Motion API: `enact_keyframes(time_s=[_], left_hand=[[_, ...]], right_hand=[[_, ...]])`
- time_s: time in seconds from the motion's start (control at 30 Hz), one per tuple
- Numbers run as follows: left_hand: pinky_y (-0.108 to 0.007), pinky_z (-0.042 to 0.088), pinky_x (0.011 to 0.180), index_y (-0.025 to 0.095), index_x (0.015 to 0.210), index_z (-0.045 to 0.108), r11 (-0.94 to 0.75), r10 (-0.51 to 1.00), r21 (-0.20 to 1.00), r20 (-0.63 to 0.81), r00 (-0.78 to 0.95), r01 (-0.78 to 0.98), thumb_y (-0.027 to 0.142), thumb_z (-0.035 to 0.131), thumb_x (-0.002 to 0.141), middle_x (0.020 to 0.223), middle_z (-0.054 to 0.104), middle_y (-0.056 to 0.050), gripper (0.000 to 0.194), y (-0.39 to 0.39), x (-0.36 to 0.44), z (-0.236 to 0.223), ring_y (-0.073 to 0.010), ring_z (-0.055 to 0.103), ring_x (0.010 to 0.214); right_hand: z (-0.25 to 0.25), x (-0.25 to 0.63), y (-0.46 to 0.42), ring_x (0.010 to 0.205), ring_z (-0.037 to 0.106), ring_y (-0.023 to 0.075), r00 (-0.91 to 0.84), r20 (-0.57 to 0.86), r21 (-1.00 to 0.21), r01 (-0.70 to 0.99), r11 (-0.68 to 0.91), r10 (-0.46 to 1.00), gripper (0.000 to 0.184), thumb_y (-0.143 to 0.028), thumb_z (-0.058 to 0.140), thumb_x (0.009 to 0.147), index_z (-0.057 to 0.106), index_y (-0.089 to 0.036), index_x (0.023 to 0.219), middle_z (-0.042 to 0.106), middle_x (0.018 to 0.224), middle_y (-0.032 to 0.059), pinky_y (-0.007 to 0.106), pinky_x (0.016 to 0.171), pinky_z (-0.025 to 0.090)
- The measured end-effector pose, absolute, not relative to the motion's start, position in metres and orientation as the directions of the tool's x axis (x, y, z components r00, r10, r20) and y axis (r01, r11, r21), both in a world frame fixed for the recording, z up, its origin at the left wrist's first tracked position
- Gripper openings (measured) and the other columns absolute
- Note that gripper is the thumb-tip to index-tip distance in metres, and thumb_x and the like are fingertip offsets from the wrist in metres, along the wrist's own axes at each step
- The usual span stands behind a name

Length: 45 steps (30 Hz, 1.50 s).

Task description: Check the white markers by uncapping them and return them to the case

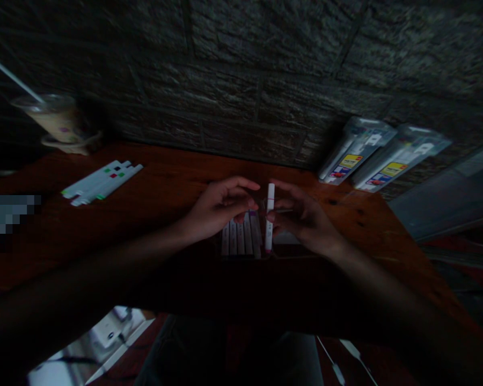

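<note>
In the head view, my right hand (301, 217) grips a white marker (270, 217) upright between thumb and fingers; a pinkish band shows at its lower end. My left hand (231, 206) is just to the left, its thumb and fingers apart with nothing visible between them. Beneath my hands lies an open clear case (245, 257). A row of white markers (237, 238) fills its left side, partly covered by my left hand. Little shows of the case's right part, under my right hand.
Several loose white markers (102, 182) lie in a group at the left. Behind them stands a lidded drink cup (58, 120) with a straw. Two clear marker cases (348, 153) lean on the stone wall (233, 80) at the right. Cables hang below the wooden table (165, 166).
</note>
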State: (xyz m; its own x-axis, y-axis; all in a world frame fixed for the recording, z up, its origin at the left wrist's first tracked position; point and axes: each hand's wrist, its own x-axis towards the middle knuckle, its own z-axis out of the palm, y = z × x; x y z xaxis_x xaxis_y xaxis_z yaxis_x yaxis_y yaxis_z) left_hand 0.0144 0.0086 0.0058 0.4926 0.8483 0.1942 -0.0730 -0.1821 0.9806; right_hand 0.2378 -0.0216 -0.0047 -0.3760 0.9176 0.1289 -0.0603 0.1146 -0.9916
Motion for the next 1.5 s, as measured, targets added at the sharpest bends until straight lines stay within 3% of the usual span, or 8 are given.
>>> enact_keyframes(time_s=[0.73, 0.93, 1.3, 1.5], left_hand=[[-0.020, 0.046, 0.054, 0.013, 0.117, 0.064, -0.189, 0.845, 0.980, 0.194, 0.498, -0.061, 0.017, 0.068, 0.089, 0.085, 0.071, -0.002, 0.029, 0.0078, 0.0139, 0.0058, -0.0082, 0.057, 0.057], [-0.021, 0.046, 0.054, 0.013, 0.116, 0.064, -0.188, 0.849, 0.981, 0.191, 0.492, -0.057, 0.017, 0.068, 0.089, 0.085, 0.071, -0.002, 0.028, 0.0070, 0.0144, 0.0064, -0.0086, 0.057, 0.057], [-0.020, 0.048, 0.055, 0.014, 0.115, 0.065, -0.191, 0.842, 0.979, 0.197, 0.502, -0.065, 0.018, 0.070, 0.087, 0.086, 0.072, -0.004, 0.028, 0.0076, 0.0144, 0.0043, -0.0100, 0.061, 0.062], [-0.021, 0.049, 0.057, 0.013, 0.117, 0.064, -0.220, 0.835, 0.976, 0.192, 0.516, -0.008, 0.021, 0.072, 0.087, 0.086, 0.072, -0.003, 0.032, 0.0079, 0.0125, 0.0017, -0.0095, 0.060, 0.060]], right_hand=[[-0.0075, 0.2378, -0.0214, 0.076, 0.071, 0.0146, -0.385, 0.155, -0.988, -0.055, 0.145, 0.910, 0.069, -0.020, 0.078, 0.086, 0.047, -0.028, 0.146, 0.075, 0.105, 0.0029, 0.027, 0.061, 0.066], [-0.0084, 0.2383, -0.0215, 0.084, 0.072, 0.0180, -0.376, 0.141, -0.990, -0.033, 0.139, 0.916, 0.074, -0.022, 0.080, 0.085, 0.044, -0.028, 0.149, 0.075, 0.105, 0.0041, 0.031, 0.064, 0.067], [-0.0090, 0.2361, -0.0217, 0.078, 0.074, 0.0182, -0.383, 0.136, -0.991, -0.033, 0.134, 0.914, 0.064, -0.023, 0.079, 0.085, 0.050, -0.031, 0.142, 0.075, 0.105, 0.0033, 0.036, 0.064, 0.069], [-0.0086, 0.2354, -0.0224, 0.074, 0.073, 0.0153, -0.377, 0.130, -0.991, -0.022, 0.132, 0.917, 0.066, -0.022, 0.080, 0.084, 0.049, -0.029, 0.142, 0.076, 0.102, 0.0023, 0.031, 0.063, 0.067]])
